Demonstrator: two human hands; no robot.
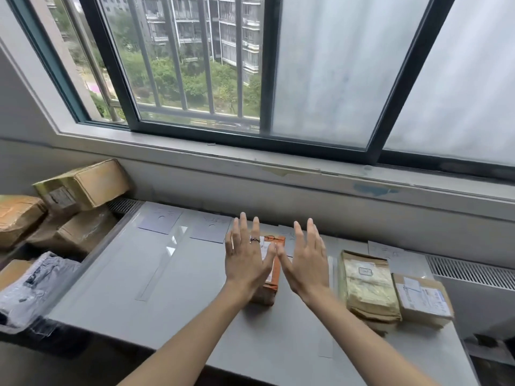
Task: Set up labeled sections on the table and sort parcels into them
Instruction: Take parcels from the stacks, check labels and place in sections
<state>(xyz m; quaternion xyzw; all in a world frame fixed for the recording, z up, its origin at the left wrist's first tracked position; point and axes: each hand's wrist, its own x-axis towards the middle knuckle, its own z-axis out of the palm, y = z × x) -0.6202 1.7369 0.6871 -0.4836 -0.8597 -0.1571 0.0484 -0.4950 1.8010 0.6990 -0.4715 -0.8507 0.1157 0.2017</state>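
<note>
Parcels (369,288) crowd the table's (178,296) right edge; both hands' fingers (243,227) spread wide, holding nothing

Location: an upper-floor room in a residential block, used for parcel handling. Indicators: a sliding window (195,65) with bars overlooking apartment buildings (206,26) and trees; a grey desk (117,274) under the sill; taped cardboard parcels (83,188) stacked beside it.

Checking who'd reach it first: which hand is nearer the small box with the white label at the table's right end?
Right. The right hand hovers nearer the small labelled box; the left hand is farther away, over the orange parcel.
</note>
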